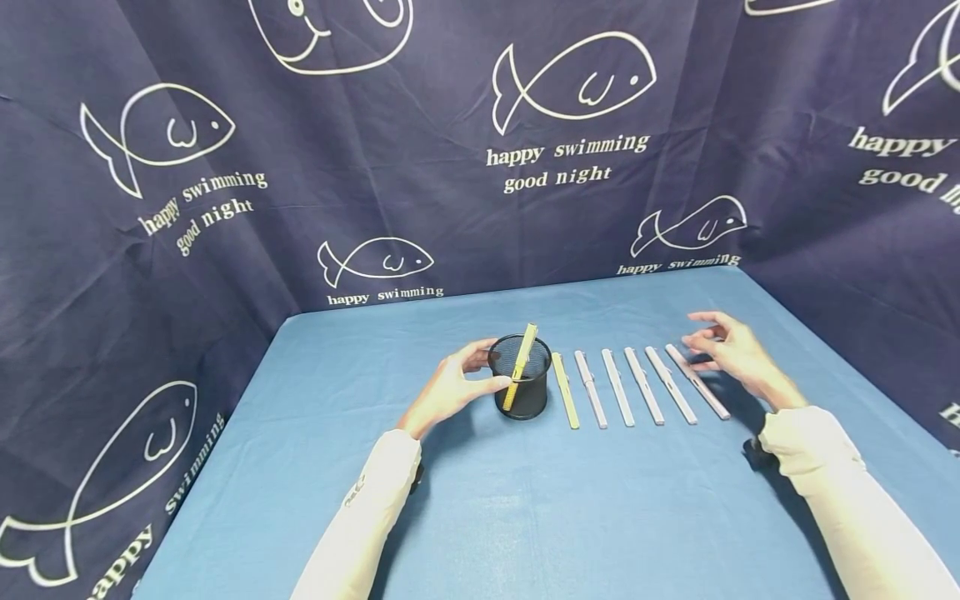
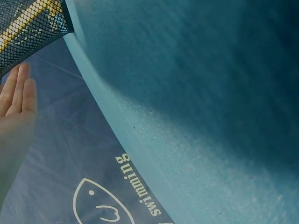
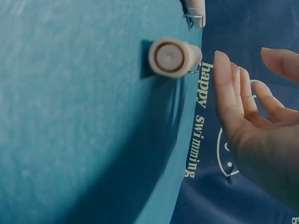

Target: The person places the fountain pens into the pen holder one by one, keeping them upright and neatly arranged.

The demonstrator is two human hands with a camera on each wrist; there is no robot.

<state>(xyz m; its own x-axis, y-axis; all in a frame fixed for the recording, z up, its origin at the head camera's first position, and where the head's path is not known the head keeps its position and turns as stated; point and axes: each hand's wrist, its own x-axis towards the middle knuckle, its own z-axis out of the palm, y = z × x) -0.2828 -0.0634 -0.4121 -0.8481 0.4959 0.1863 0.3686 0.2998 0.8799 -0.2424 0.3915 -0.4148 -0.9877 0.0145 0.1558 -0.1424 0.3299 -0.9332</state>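
Note:
A black mesh pen cup [image 1: 531,403] stands upright on the table, with a yellow pen [image 1: 523,357] leaning in it. My left hand [image 1: 453,382] holds the cup from its left, thumb across the near side and fingers at the far side; the left wrist view shows those fingers straight against the mesh. To the cup's right lie several pens in a row: a yellow-green pen [image 1: 566,392], a pale pink pen [image 1: 591,390], whitish pens [image 1: 618,387] and, rightmost, a pink pen [image 1: 697,382]. Beside that pink pen's far end hovers my right hand [image 1: 733,350], fingers loosely bent and holding nothing.
A blue cloth covers the table [image 1: 480,517]. Dark blue curtains [image 1: 465,192] with white fish drawings and lettering hang behind it and along both sides. Dark straps [image 1: 759,457] show at the wrists beneath the white sleeves [image 1: 813,450].

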